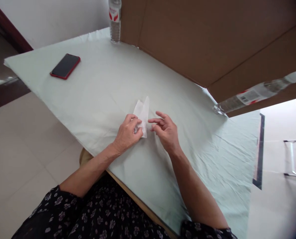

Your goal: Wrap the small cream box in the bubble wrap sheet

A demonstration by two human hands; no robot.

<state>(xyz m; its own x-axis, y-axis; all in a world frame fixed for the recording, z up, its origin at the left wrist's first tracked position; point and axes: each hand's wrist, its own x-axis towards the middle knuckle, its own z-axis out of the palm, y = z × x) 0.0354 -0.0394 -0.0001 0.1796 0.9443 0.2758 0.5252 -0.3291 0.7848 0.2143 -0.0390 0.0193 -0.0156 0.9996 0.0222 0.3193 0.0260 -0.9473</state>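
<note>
A small white piece of thin, creased material (143, 111), like a folded tissue, stands up in two points near the middle of the table. My left hand (129, 131) is closed on its lower left part, with fingers and thumb curled around it; what lies under the fingertips is partly hidden. Just to the right, my right hand (165, 129) hovers with its fingers apart and nothing visible in them. Its fingertips come close to the white material without clearly touching it.
A phone (66, 66) in a red case lies at the far left of the cloth-covered table (95, 86). One water bottle (115, 23) stands at the back and another water bottle (252, 96) at the right, both against a large brown cardboard panel (187, 39).
</note>
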